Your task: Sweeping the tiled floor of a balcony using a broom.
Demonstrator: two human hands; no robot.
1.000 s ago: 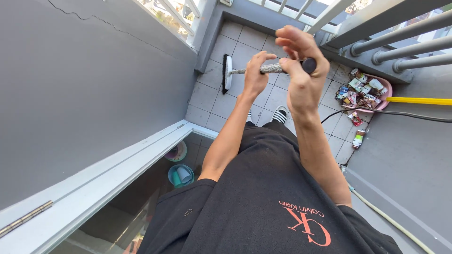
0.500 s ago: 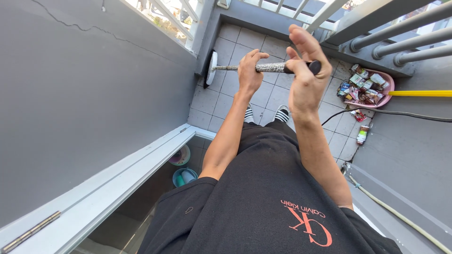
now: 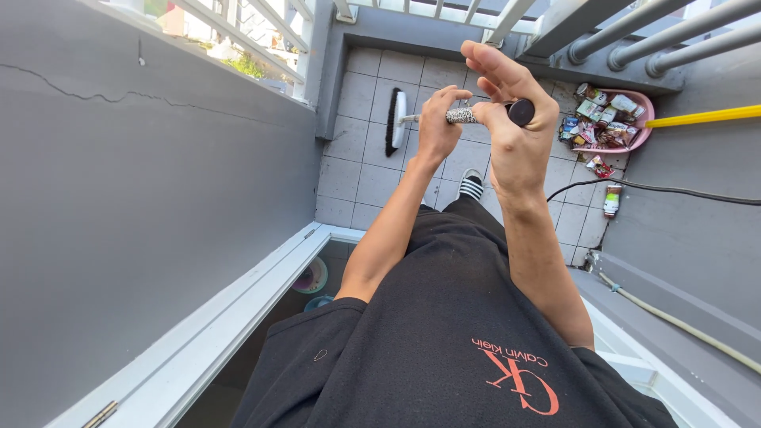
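I hold a broom by its long speckled handle (image 3: 462,116), which points down at the tiled balcony floor (image 3: 361,154). My left hand (image 3: 437,127) is wrapped around the handle part way down. My right hand (image 3: 511,119) pinches the handle's dark top end between thumb and palm, fingers raised and spread. The broom's head (image 3: 395,121), white with black bristles, rests on the tiles near the grey left wall. One striped shoe (image 3: 471,186) shows below my hands.
A pink dustpan (image 3: 642,111) full of wrappers and packets lies at the right by the railing, with a yellow handle (image 3: 701,117). Loose litter (image 3: 611,200), a black cable (image 3: 674,190) and a pale hose (image 3: 674,321) lie at the right. A white door frame (image 3: 238,317) runs lower left.
The broom head has swept from the left corner back to the right, away from the wall. Both hands kept their grip. The view has tilted a little upward.
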